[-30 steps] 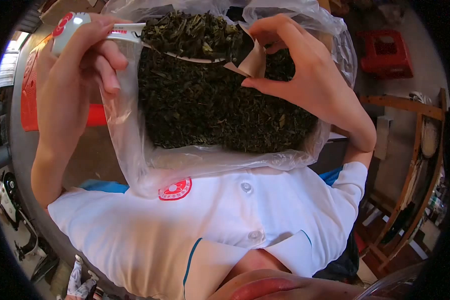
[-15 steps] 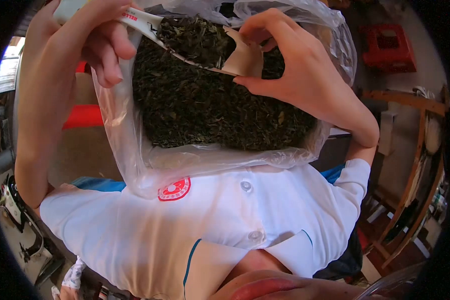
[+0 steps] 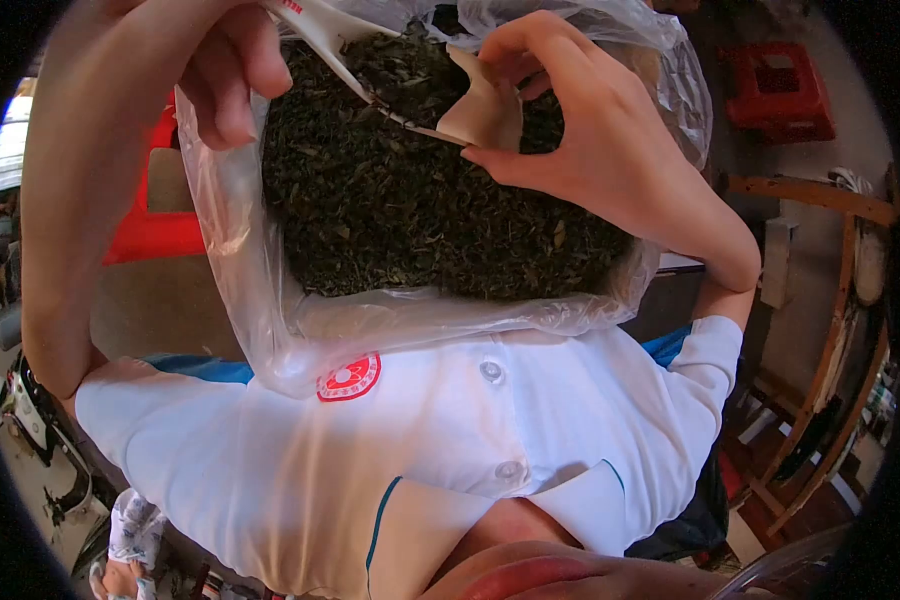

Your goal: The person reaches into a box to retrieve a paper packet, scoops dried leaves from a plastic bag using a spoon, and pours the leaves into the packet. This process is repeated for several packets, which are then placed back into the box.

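Note:
Dark dried leaves fill a large clear plastic bag in front of the white shirt. My left hand, at the upper left, is closed on a white item with red print, partly cut off by the top edge. My right hand pinches a curved beige piece between thumb and fingers, above the leaves. A thin edge runs between the white and beige parts, which look joined, with leaves between them. The item's full shape is unclear.
A red plastic stool or crate is at the upper right. Below it stands a wooden frame. Something red lies beside the bag, under my left forearm. Another person's hand shows at the lower left.
My left hand has moved up, taking the white printed end with it, so less print shows. The item's white side is steeper. My right hand has barely shifted. The other person's hand has moved slightly.

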A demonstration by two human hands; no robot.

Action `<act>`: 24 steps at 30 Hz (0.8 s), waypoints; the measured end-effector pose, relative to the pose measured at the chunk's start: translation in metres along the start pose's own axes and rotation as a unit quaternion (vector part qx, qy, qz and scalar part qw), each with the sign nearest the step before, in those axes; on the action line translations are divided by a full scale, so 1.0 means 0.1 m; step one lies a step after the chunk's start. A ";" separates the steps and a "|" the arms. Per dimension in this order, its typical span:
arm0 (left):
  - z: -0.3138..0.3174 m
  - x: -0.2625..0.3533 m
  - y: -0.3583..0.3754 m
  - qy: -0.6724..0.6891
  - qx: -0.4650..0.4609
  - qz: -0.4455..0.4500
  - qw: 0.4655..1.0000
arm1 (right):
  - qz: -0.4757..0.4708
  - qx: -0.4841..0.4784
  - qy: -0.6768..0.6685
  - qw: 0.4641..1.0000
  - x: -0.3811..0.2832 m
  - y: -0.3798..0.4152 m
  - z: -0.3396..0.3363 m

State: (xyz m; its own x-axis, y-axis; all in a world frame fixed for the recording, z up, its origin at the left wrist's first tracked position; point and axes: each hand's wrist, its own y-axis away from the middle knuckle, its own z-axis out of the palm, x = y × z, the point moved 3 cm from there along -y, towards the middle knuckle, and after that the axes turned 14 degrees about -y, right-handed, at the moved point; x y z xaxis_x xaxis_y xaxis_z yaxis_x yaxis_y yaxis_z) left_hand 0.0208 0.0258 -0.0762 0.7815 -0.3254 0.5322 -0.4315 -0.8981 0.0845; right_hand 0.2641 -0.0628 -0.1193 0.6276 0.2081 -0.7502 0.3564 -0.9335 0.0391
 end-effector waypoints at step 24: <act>-0.14 -0.14 -0.13 -0.150 -0.052 0.136 0.978 | -0.033 -0.010 -0.008 0.999 -0.04 -0.01 -0.03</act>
State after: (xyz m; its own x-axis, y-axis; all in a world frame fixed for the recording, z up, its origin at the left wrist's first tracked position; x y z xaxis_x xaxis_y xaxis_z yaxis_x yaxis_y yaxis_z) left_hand 0.0090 0.0462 -0.0725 0.7218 -0.6341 0.2776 -0.6730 -0.7365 0.0675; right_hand 0.2632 -0.0619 -0.1143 0.5909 0.2634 -0.7625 0.4095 -0.9123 0.0022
